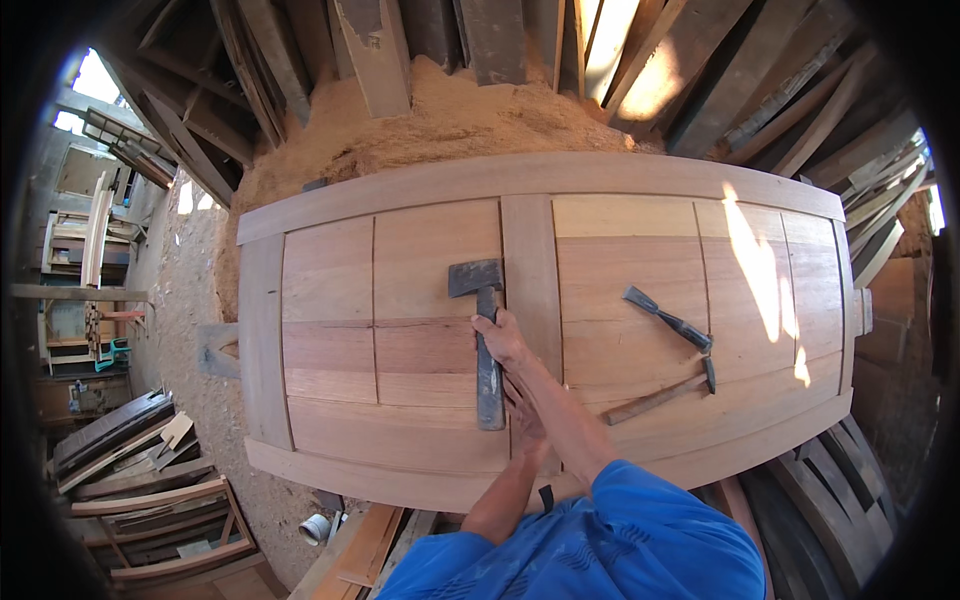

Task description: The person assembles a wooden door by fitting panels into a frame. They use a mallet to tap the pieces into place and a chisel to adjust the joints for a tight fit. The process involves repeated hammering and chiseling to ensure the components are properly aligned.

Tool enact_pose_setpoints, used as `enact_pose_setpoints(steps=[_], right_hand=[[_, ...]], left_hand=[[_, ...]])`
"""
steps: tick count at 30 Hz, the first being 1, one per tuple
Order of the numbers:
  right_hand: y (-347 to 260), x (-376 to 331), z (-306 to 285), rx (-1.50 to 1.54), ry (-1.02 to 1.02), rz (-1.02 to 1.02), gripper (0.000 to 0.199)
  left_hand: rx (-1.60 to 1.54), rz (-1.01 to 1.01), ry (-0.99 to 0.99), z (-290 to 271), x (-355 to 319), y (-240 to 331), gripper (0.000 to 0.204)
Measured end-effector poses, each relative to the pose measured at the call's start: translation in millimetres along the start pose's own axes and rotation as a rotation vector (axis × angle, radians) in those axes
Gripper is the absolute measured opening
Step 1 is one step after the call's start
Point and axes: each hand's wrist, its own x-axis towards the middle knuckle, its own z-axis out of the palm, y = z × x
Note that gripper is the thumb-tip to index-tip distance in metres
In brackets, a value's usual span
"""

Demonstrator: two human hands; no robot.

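Door: a large panelled wooden door [400, 440] lies flat, filling the middle of the view, its long sides running left to right.
Hatchet: a hatchet [487, 335] with a dark iron head and dark handle lies on the door just left of the central upright rail, head toward the far side, handle pointing near.
Right hand: the right hand [500, 338] rests on the hatchet handle, fingers curled over it in a grasp, a little below the head.
Left hand: the left hand [524, 415] lies near the handle's lower end, partly hidden under the right forearm (whether it grips anything, I cannot tell).
Chisel: a dark-handled chisel [664, 317] lies on the right panels, blade toward the far left.
Hammer: a hammer [660, 394] with a wooden handle lies just near of the chisel, its head close to the chisel's handle end.
Sawdust: a heap of sawdust [450, 125] sits beyond the door's far edge.
Planks: stacked planks [780, 110] lean at the far right.
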Motion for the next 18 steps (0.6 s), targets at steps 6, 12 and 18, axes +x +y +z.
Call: enact_pose_setpoints(steps=[6, 12, 18], right_hand=[[-12, -34, -7, 0.019, -0.117, 0.081, 0.017], [-14, -74, -19, 0.001, -0.142, 0.124, 0.019], [-53, -129, -104, -0.062, -0.091, 0.049, 0.019]], left_hand=[[0.126, -0.03, -0.038, -8, 1, 4, 0.079], [-0.271, 0.032, 0.055, 15, -1, -5, 0.086], [-0.125, 0.159, 0.209, 51, -6, -28, 0.079]])
